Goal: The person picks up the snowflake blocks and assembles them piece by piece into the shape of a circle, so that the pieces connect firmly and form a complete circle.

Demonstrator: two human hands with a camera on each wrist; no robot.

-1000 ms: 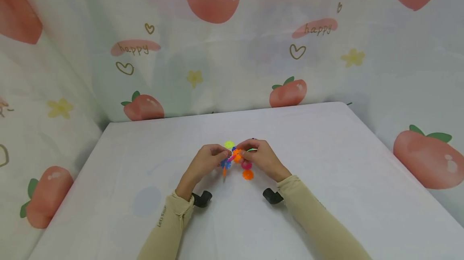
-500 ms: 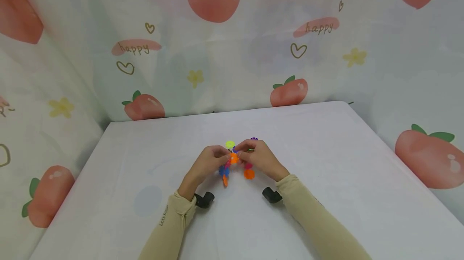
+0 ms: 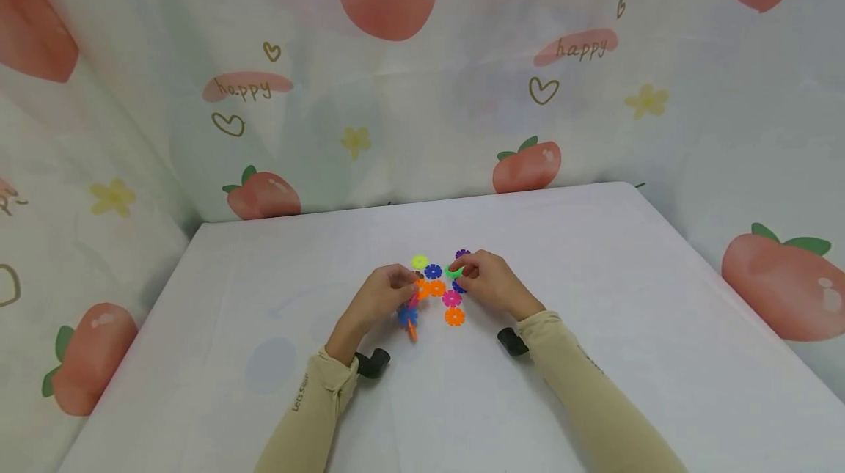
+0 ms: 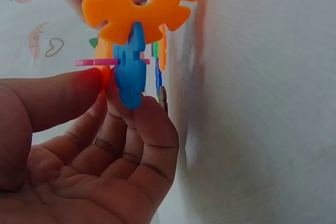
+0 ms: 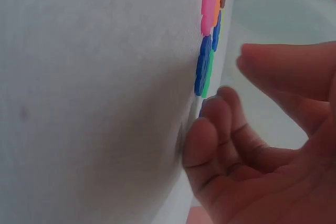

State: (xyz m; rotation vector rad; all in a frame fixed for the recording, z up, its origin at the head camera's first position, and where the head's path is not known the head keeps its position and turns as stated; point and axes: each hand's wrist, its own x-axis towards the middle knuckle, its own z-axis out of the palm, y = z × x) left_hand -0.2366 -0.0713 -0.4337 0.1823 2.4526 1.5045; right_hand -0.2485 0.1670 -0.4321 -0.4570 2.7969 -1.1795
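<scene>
My left hand [image 3: 381, 295] pinches a small cluster of joined snowflake discs between thumb and fingers. In the left wrist view an orange snowflake disc [image 4: 113, 1] is slotted onto a blue disc [image 4: 131, 72], with a pink disc [image 4: 89, 62] crossing it. Another orange piece behind them is partly hidden by the thumb. My right hand [image 3: 494, 284] hovers at the loose discs with thumb and fingers apart and nothing between them. Near its fingertips lie a green disc [image 3: 452, 272] and a dark blue disc [image 5: 202, 66].
Loose discs lie flat on the white table [image 3: 594, 260]: yellow [image 3: 419, 262], blue [image 3: 433, 271], purple [image 3: 463, 254], pink [image 3: 452, 298] and orange [image 3: 455, 317]. Another orange disc [image 3: 437, 288] lies beside the left fingertips. A printed cloth [image 3: 422, 106] hangs behind the table.
Both hands were together at the cluster; my right hand has since drawn away to the right with empty fingers. My left hand keeps the cluster, which has tilted downward with its orange end lower.
</scene>
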